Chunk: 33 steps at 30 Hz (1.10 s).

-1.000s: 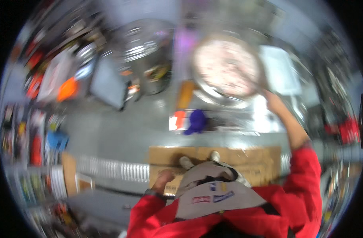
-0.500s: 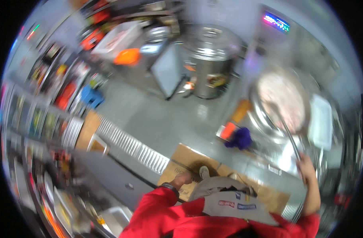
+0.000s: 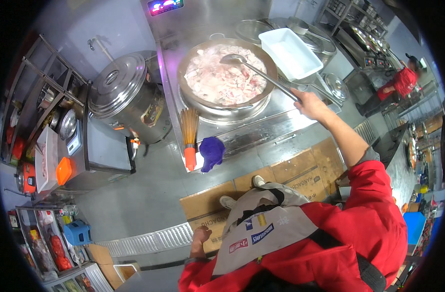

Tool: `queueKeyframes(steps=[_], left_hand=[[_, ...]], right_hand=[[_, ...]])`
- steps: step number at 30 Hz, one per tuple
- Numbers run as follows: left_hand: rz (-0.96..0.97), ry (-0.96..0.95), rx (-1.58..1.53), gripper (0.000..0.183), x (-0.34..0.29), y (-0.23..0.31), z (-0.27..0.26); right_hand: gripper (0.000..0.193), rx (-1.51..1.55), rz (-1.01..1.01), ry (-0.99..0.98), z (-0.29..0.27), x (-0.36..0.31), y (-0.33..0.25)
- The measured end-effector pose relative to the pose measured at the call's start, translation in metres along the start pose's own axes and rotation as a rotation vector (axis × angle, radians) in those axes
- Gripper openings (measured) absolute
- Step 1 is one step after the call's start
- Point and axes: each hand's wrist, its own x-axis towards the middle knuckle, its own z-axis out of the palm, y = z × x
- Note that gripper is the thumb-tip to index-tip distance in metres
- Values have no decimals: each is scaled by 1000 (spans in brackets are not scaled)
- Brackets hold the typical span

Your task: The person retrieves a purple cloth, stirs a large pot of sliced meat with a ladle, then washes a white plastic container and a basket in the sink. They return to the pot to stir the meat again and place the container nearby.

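Note:
My right hand (image 3: 307, 105) is closed around the long handle of a metal ladle (image 3: 267, 76). The ladle's bowl rests among pale pink, chopped raw-looking meat (image 3: 213, 78) in a wide steaming wok (image 3: 181, 80) on the steel stove. Down by my apron hangs my left hand (image 3: 201, 235), its fingers curled and nothing visible in them. At the stove's front edge lie a bamboo wok brush (image 3: 189, 127) with a red-orange handle end and a bunched purple cloth (image 3: 212, 151).
A white rectangular tub (image 3: 291, 52) stands right of the wok, near a strainer and lids. To the left is a large lidded steel pot (image 3: 118, 85) with a tap. Flattened cardboard (image 3: 295, 170) lies underfoot. A person in red (image 3: 402, 80) stands at the far right.
My view has swung right, bringing the stove to the middle. The ladle stays in my right hand with its bowl in the wok. My left hand is still low at my side.

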Motion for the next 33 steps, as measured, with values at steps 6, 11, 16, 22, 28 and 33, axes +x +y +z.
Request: queueKeyframes(steps=[6,11,16,22,28,33], left_hand=[[141,85,-16,44,24,47,-35],[135,133,-236,31,37,139,-145],[96,178,-817,31,9,237,-275],[288,1018,-1182,36,12,310,-443],[122,1490,-1421,29,38,350,-549],[-40,1645,-1179,21,50,376,-569]], right_hand=[[43,-234,34,-91,59,31,42],[39,-110,68,-243,92,73,51],[41,-132,-126,-15,72,51,62],[31,778,-928,-143,43,-11,-37],[22,962,-1040,-185,-3,-80,-106],[13,928,-1065,-217,-37,-73,-107]])
